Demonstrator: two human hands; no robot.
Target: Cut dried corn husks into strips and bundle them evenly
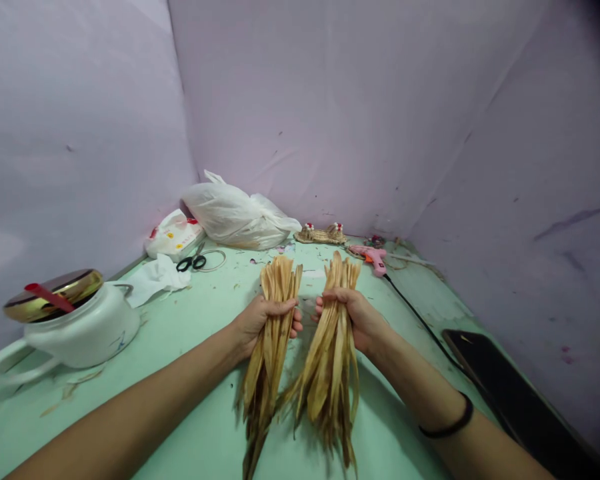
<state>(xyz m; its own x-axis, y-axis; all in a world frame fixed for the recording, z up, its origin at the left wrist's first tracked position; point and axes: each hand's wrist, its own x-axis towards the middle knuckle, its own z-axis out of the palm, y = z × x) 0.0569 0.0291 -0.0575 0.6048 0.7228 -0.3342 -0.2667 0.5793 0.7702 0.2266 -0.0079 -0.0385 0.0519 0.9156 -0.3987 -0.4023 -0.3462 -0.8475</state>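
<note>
My left hand [263, 320] is closed around a bundle of dried, straw-coloured leaf strips [270, 360], thumb across the front. In my right hand [357, 313] is a second, slightly fuller bundle of dried leaf strips [330, 380], also gripped near its upper part. Both bundles stand roughly upright side by side, their even ends up and their ragged, darker tips hanging down over the green tabletop [205, 400]. A narrow gap separates the two fists. The lower tips of the bundles come close together or touch.
On the left stand a white lidded mug [85, 333], a crumpled tissue [157, 277], a tissue pack [175, 237] and scissors [193, 262]. Behind are a white plastic bag [235, 213] and a woven piece [321, 235]. To the right lie a pink glue gun [373, 257] and a black phone [510, 387].
</note>
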